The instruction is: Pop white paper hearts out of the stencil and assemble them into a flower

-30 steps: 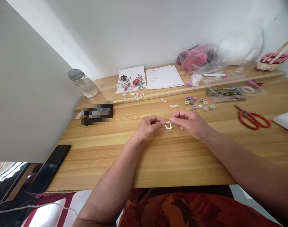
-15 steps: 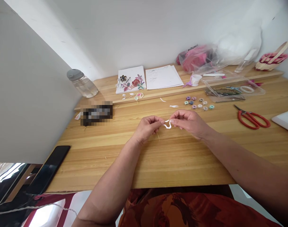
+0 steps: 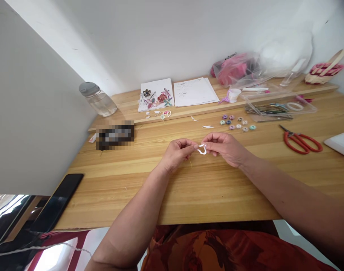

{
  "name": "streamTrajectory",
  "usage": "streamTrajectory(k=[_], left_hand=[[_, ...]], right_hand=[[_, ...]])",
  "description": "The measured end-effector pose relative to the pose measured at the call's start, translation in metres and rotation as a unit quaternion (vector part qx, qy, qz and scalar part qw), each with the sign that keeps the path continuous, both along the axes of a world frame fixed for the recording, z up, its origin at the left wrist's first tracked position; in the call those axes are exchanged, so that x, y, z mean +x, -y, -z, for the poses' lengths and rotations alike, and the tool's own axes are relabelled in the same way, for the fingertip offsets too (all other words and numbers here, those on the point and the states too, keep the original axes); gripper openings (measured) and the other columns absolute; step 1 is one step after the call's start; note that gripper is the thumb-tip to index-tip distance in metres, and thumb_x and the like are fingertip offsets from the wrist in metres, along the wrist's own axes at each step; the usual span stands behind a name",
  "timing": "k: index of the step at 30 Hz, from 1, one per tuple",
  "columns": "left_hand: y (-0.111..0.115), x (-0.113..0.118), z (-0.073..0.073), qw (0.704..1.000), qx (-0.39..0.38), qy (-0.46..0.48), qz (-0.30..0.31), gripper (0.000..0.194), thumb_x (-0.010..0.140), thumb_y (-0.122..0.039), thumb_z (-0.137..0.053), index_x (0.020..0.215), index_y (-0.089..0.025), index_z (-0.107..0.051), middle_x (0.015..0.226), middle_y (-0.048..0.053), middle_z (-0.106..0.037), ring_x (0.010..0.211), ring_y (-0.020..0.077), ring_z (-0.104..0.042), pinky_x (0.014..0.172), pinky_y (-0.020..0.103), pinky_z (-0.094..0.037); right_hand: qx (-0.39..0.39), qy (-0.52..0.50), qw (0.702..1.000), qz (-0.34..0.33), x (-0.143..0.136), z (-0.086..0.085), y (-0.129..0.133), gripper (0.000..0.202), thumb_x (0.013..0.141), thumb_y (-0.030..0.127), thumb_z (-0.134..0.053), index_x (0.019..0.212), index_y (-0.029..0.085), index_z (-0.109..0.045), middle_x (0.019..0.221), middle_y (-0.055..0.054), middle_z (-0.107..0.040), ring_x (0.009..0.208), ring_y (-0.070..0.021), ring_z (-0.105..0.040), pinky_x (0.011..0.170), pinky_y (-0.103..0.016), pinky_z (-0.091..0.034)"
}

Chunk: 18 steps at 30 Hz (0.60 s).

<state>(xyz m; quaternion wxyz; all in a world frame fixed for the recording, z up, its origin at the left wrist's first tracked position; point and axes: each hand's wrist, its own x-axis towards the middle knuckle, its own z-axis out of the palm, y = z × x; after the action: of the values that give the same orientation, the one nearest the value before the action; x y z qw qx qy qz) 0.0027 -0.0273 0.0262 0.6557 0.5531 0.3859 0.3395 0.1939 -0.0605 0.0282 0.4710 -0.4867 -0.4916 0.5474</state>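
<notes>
Between my two hands is a small curved white outline piece (image 3: pixel 202 152), shaped like an open petal. My left hand (image 3: pixel 178 153) pinches its left end between thumb and fingertips, and a thin yellowish wire (image 3: pixel 191 163) hangs below those fingers. At the other end, my right hand (image 3: pixel 223 147) is closed in a pinch on the same piece. The fingertips hide both ends of it. Narrow white paper slivers (image 3: pixel 207 127) lie on the table just beyond my hands.
Red-handled scissors (image 3: pixel 301 141) and several thread spools (image 3: pixel 239 126) lie to the right. Behind them stands a clear plastic box (image 3: pixel 307 109) of tools. Paper sheets with flower pieces (image 3: pixel 162 98) rest on the raised back ledge. A water bottle (image 3: pixel 100 99) and a phone (image 3: pixel 58 201) are at left.
The white piece and my fingertips have shifted very slightly to the right, and its curve looks a little wider. Both hands keep their pinch.
</notes>
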Motion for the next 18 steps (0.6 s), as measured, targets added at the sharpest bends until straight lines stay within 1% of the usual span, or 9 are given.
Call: streamTrajectory(k=[4, 7, 10, 12, 15, 18], left_hand=[[0.0015, 0.0020, -0.0004, 1.000, -0.002, 0.004, -0.007, 0.036, 0.064, -0.045, -0.083, 0.076, -0.014, -0.070, 0.058, -0.002, -0.053, 0.051, 0.0067, -0.040, 0.048, 0.022, -0.026], [0.0025, 0.0044, -0.0006, 0.999, -0.012, 0.014, -0.035, 0.035, 0.061, -0.045, -0.084, 0.071, -0.015, -0.068, 0.055, -0.003, -0.051, 0.049, 0.0061, -0.037, 0.047, 0.023, -0.025], [0.0036, 0.0069, -0.0007, 0.997, -0.035, 0.021, -0.065, 0.034, 0.059, -0.043, -0.084, 0.067, -0.015, -0.066, 0.054, -0.004, -0.050, 0.047, 0.0055, -0.034, 0.046, 0.023, -0.023], [0.0038, 0.0080, -0.0002, 0.995, -0.048, 0.022, -0.079, 0.033, 0.058, -0.042, -0.084, 0.067, -0.015, -0.066, 0.053, -0.004, -0.050, 0.046, 0.0052, -0.033, 0.046, 0.023, -0.022], [0.0028, 0.0082, 0.0016, 0.994, -0.053, 0.025, -0.090, 0.032, 0.058, -0.040, -0.084, 0.067, -0.015, -0.066, 0.054, -0.003, -0.052, 0.046, 0.0050, -0.033, 0.046, 0.023, -0.021], [0.0014, 0.0078, 0.0036, 0.995, -0.037, 0.019, -0.096, 0.032, 0.059, -0.040, -0.084, 0.068, -0.014, -0.067, 0.056, -0.003, -0.053, 0.047, 0.0050, -0.033, 0.047, 0.023, -0.022]], right_hand=[[0.025, 0.008, 0.999, 0.019, -0.0027, 0.0001, 0.0002, 0.026, 0.067, 0.038, -0.080, 0.074, 0.017, -0.067, 0.062, 0.000, -0.059, 0.053, -0.0087, -0.045, 0.048, -0.024, -0.031], [0.064, 0.043, 0.995, 0.057, -0.0057, -0.0003, 0.0013, 0.022, 0.067, 0.037, -0.078, 0.069, 0.018, -0.066, 0.061, 0.001, -0.058, 0.052, -0.0089, -0.043, 0.049, -0.025, -0.032], [0.096, 0.094, 0.987, 0.092, -0.0091, 0.0010, 0.0028, 0.020, 0.071, 0.036, -0.074, 0.069, 0.018, -0.067, 0.062, 0.000, -0.060, 0.054, -0.0101, -0.044, 0.051, -0.026, -0.033], [0.106, 0.110, 0.982, 0.112, -0.0101, 0.0027, 0.0034, 0.020, 0.073, 0.037, -0.074, 0.069, 0.018, -0.067, 0.062, 0.000, -0.060, 0.055, -0.0106, -0.045, 0.052, -0.027, -0.034], [0.109, 0.105, 0.980, 0.132, -0.0090, 0.0044, 0.0030, 0.022, 0.073, 0.038, -0.075, 0.069, 0.018, -0.065, 0.063, 0.000, -0.060, 0.055, -0.0104, -0.045, 0.052, -0.027, -0.034], [0.105, 0.086, 0.983, 0.122, -0.0062, 0.0039, 0.0020, 0.023, 0.074, 0.039, -0.075, 0.070, 0.018, -0.065, 0.064, 0.000, -0.058, 0.055, -0.0097, -0.043, 0.051, -0.026, -0.033]])
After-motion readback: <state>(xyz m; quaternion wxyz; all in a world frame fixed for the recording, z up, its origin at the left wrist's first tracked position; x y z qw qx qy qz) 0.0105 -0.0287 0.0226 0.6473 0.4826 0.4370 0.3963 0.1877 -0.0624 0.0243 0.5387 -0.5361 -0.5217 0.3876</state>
